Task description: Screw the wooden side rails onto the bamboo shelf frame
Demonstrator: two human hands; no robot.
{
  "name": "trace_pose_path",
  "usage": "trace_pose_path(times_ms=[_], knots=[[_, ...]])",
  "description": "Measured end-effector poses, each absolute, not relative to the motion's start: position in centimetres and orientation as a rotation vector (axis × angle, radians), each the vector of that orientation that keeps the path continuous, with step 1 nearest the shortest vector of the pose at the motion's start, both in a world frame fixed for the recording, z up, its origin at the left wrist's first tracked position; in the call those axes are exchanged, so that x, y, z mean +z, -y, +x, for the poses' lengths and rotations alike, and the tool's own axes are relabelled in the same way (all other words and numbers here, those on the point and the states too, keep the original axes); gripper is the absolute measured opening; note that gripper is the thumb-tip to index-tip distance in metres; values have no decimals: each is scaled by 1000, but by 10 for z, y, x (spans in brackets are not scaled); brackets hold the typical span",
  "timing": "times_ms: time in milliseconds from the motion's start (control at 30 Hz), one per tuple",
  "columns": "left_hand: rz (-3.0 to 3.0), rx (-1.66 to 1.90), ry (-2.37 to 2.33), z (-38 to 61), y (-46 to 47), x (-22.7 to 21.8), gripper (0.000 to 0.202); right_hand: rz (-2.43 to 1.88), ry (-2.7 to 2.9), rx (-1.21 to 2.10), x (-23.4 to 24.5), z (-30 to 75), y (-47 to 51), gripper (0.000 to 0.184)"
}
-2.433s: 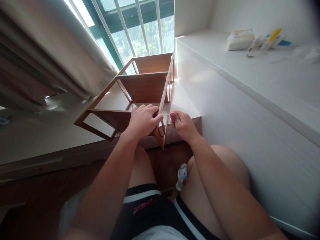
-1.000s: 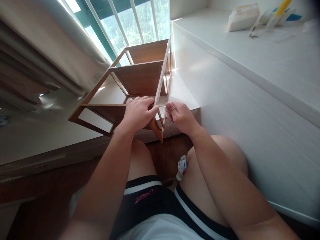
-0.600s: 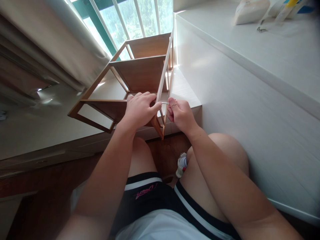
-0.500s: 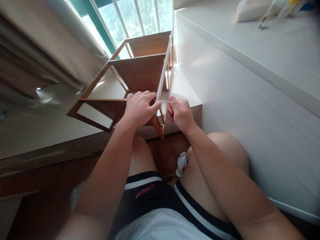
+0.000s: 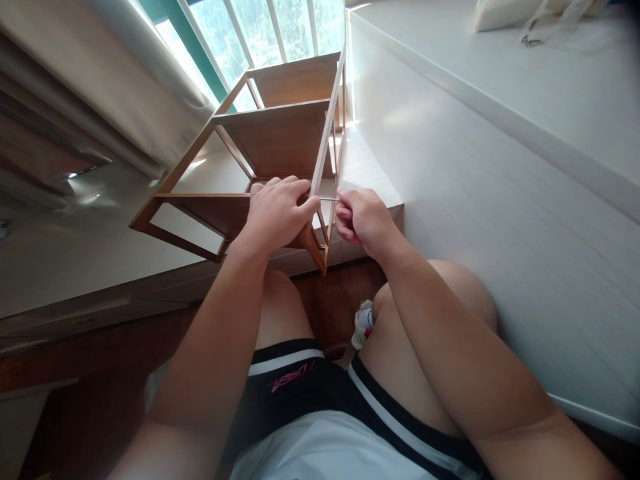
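A brown wooden shelf rack [image 5: 280,137] lies on its side on a white platform [image 5: 75,247], its near end hanging over the edge. My left hand [image 5: 277,213] grips the near shelf board and side rail, fingers curled over them. My right hand [image 5: 363,220] is closed in a pinch on a thin metal tool [image 5: 329,199], a hex key by the look of it, whose tip meets the rack's side rail.
A beige curtain [image 5: 125,87] hangs at the left beside a barred window [image 5: 270,33]. A higher white step [image 5: 500,133] rises on the right, with a pale packet [image 5: 500,15] and small items at its top. My bare knees and a small white object [image 5: 363,325] sit below, over dark wooden floor.
The view has tipped downward, so the rack and hands sit a little higher in frame. My right hand has rolled slightly on the metal tool; my left hand keeps its grip.
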State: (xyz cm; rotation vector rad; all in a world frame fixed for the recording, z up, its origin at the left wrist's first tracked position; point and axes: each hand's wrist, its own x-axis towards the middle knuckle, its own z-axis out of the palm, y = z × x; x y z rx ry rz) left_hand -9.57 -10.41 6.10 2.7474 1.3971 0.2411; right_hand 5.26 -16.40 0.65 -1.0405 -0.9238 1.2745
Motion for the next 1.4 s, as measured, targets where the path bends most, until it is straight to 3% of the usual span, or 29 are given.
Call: trace_pose_path(times_ms=[467, 1400], knots=[[2709, 263, -1420, -96, 104, 59, 28, -1023, 918, 1259, 2, 49, 164, 49], [2617, 279, -1450, -96, 104, 58, 28, -1200, 910, 851, -2, 72, 164, 53]])
